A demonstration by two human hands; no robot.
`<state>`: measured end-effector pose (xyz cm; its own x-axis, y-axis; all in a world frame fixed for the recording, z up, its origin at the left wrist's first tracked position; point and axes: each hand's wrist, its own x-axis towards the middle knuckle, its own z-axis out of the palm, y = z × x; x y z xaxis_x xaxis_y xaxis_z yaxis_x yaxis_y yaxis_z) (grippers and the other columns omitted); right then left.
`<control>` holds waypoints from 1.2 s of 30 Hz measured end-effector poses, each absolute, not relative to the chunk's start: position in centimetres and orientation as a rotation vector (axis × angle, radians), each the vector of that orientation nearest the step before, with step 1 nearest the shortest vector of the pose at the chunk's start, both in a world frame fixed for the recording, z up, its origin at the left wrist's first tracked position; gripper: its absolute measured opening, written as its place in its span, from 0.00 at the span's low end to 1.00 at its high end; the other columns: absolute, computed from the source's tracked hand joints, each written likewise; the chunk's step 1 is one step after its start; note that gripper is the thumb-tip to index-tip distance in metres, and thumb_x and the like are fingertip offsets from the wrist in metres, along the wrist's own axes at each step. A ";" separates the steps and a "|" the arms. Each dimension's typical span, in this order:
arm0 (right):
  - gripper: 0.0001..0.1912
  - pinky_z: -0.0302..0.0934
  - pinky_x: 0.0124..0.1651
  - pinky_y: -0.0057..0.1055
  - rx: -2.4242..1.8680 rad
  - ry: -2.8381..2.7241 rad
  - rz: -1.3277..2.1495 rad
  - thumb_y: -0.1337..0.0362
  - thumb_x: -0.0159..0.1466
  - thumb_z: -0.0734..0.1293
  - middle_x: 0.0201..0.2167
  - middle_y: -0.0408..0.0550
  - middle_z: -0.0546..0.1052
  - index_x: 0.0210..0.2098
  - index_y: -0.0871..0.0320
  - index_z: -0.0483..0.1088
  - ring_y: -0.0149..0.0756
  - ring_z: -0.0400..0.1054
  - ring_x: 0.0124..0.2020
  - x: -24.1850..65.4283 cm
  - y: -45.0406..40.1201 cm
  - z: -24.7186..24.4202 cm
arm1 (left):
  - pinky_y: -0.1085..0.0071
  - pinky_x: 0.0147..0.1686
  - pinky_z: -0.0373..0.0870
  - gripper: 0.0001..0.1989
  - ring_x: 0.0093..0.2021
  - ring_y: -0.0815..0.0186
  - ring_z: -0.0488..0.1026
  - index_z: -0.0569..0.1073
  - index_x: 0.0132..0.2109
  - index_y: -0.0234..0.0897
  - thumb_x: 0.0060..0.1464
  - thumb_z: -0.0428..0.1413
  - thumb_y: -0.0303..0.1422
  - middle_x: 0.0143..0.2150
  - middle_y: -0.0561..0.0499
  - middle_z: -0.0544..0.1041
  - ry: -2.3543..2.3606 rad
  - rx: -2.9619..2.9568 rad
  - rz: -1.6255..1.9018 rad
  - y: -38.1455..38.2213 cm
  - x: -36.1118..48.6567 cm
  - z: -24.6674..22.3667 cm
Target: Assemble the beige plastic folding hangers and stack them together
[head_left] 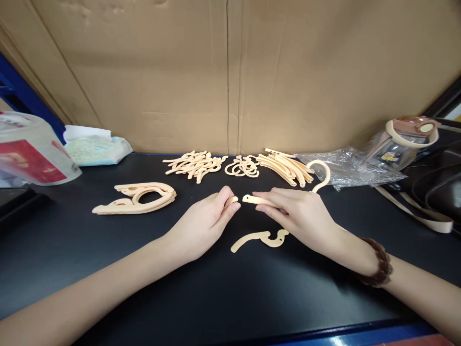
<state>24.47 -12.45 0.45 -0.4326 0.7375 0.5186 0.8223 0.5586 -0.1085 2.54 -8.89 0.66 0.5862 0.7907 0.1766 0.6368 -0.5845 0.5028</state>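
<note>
My left hand (205, 221) is closed in a pinch on a small cream plastic piece (231, 201), mostly hidden by the fingers. Facing it across a small gap, my right hand (300, 211) grips a cream plastic arm (257, 199) with a hole near its end. A cream hook (326, 175) shows behind the right hand; whether it joins the held arm I cannot tell. On the black table (230, 298), just below the hands, lie a curved arm (248, 239) and a wavy piece (274, 240), touching each other, partly under the right hand.
Folded cream hangers (158, 207) lie at left. Piles of short pieces (196, 165), hooks (242, 166) and long arms (284, 168) line the cardboard wall (162, 77). Tissues (97, 148) and a plastic container (39, 149) stand left; plastic wrap (338, 168), a bottle (391, 146) and a strap (414, 211) are right.
</note>
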 end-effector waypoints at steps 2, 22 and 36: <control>0.15 0.57 0.32 0.25 -1.220 -2.300 -0.173 0.58 0.70 0.59 0.33 0.43 0.78 0.51 0.55 0.72 0.28 0.71 0.32 24.5 -12.4 0.5 | 0.71 0.26 0.58 0.14 0.25 0.67 0.66 0.56 0.34 0.41 0.66 0.38 0.41 0.25 0.58 0.64 1.139 2.440 0.509 -9.0 2.6 0.9; 0.15 0.57 0.31 0.25 -0.963 -2.359 -0.225 0.59 0.70 0.59 0.29 0.44 0.76 0.48 0.59 0.73 0.27 0.69 0.29 24.3 -13.0 0.7 | 0.75 0.20 0.48 0.17 0.18 0.71 0.55 0.51 0.30 0.41 0.62 0.46 0.43 0.19 0.62 0.55 0.979 2.556 0.575 -9.5 2.4 1.0; 0.14 0.55 0.28 0.27 -0.824 -2.414 -0.415 0.61 0.69 0.60 0.25 0.43 0.75 0.43 0.62 0.74 0.27 0.66 0.25 24.2 -13.5 1.0 | 0.73 0.18 0.51 0.16 0.17 0.67 0.66 0.57 0.33 0.41 0.67 0.38 0.43 0.19 0.58 0.67 0.803 2.869 0.346 -9.4 1.9 0.8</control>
